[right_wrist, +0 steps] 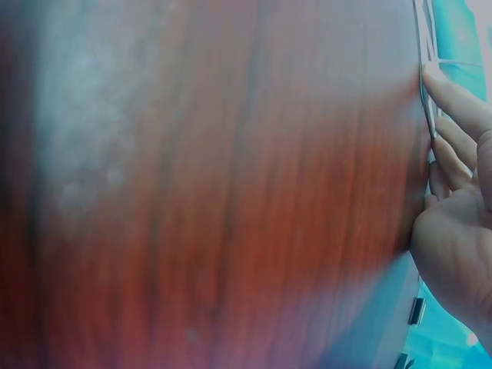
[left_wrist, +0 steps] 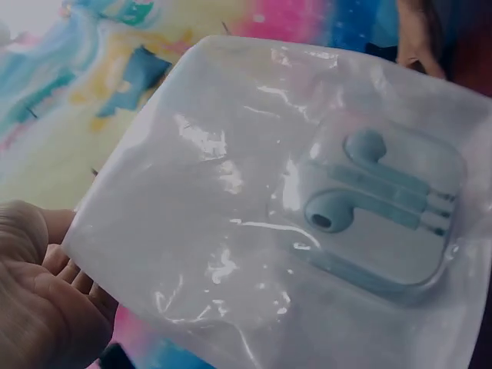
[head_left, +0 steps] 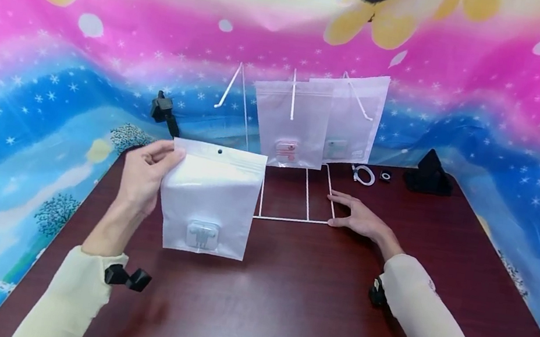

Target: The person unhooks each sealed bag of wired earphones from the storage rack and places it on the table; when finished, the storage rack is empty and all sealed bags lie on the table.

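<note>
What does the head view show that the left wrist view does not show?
Only the head view shows the white wire rack with two hanging bags, the right hand touching the rack's base, and the brown table. Only the left wrist view shows the earphones in their case clearly. Both show the left hand holding the white bag by its edge.

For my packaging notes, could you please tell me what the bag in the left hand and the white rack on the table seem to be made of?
The bag, pinched by the left hand, looks like frosted, semi-glossy plastic film: it creases, shows highlights, and the earphone case shows through. The rack, touched by the right hand, looks like thin white-coated wire, probably metal.
</note>
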{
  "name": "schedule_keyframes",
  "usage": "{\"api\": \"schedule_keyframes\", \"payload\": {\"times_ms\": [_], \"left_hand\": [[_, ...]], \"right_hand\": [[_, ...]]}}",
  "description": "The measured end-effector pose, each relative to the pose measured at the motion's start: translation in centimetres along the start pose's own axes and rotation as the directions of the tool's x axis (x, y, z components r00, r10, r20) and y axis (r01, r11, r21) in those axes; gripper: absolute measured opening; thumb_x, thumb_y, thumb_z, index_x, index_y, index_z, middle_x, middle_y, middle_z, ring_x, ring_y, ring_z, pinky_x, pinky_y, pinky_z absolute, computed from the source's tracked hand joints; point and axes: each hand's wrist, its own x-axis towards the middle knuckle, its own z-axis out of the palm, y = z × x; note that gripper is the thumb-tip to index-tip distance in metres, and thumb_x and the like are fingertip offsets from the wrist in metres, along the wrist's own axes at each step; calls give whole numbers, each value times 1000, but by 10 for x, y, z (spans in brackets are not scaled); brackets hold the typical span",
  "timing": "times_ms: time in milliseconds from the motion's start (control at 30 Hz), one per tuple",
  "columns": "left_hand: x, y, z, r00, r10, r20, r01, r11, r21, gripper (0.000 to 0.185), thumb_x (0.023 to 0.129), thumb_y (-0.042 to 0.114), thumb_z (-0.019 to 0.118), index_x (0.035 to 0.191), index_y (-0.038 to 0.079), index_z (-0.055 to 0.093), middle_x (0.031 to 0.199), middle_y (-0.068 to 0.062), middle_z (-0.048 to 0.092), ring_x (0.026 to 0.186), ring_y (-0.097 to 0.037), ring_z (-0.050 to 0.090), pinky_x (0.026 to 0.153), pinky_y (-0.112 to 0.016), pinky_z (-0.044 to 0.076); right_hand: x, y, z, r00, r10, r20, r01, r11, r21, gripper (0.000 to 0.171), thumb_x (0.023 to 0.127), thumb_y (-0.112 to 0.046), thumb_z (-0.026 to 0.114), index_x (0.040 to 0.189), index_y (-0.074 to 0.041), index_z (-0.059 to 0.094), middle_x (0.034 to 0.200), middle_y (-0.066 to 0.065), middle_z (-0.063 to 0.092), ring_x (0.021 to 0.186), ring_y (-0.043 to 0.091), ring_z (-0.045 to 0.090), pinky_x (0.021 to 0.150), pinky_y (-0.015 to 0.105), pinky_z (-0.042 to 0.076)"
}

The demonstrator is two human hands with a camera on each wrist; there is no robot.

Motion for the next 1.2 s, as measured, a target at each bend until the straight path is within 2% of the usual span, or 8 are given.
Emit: {"api": "schedule_keyframes", "payload": {"times_ms": [167,267,400,633,833,1067,1200], "left_hand": [[8,-42,-2,989,-141,-44,143,989,42,23,95,10,77,116,2,75,91,3,77,83,-9,71,74,-20,58],[16,-60,-3,980,-192,-62,197,977,85,30,97,13,75,123,-2,71,91,7,76,88,-7,69,77,-18,56],[29,-78,-2,967,-241,-78,251,952,173,34,100,21,73,128,2,70,94,10,74,90,-7,67,77,-20,54],[46,-110,4,953,-285,-102,302,896,325,34,101,28,70,129,9,71,120,-8,73,97,-8,63,85,-26,47],[53,-130,8,940,-332,-82,339,878,337,35,102,27,69,132,9,69,123,-13,73,83,-8,65,69,-22,53],[59,-145,20,930,-355,-93,363,856,368,35,102,28,69,133,12,71,124,-12,70,87,-14,63,69,-22,52],[63,-151,25,911,-407,-71,400,824,401,37,103,26,68,136,11,69,127,-14,66,92,-17,62,70,-23,53]], "right_hand": [[0,-2,0,1000,4,8,-4,1000,-16,73,95,-20,77,158,-5,43,171,13,26,158,38,15,124,61,20],[0,-3,2,1000,6,19,-5,1000,-28,73,96,-21,76,158,-6,42,171,13,24,158,39,15,124,62,20],[2,-3,3,1000,4,12,-4,999,-33,72,96,-22,76,158,-7,43,171,13,25,158,38,15,123,62,20],[1,-1,4,1000,10,1,-10,1000,-3,74,94,-21,78,157,-6,44,171,10,27,158,37,14,124,61,18],[-1,1,2,1000,2,-6,-2,1000,-13,74,93,-22,79,157,-6,45,170,11,27,158,38,15,124,61,19],[-1,0,0,1000,16,-12,-16,1000,-9,73,94,-22,77,158,-8,45,171,10,26,158,37,14,124,61,19],[-2,1,-1,1000,12,-13,-12,1000,-26,73,95,-22,77,158,-8,44,171,11,25,158,39,13,124,62,18]]}}
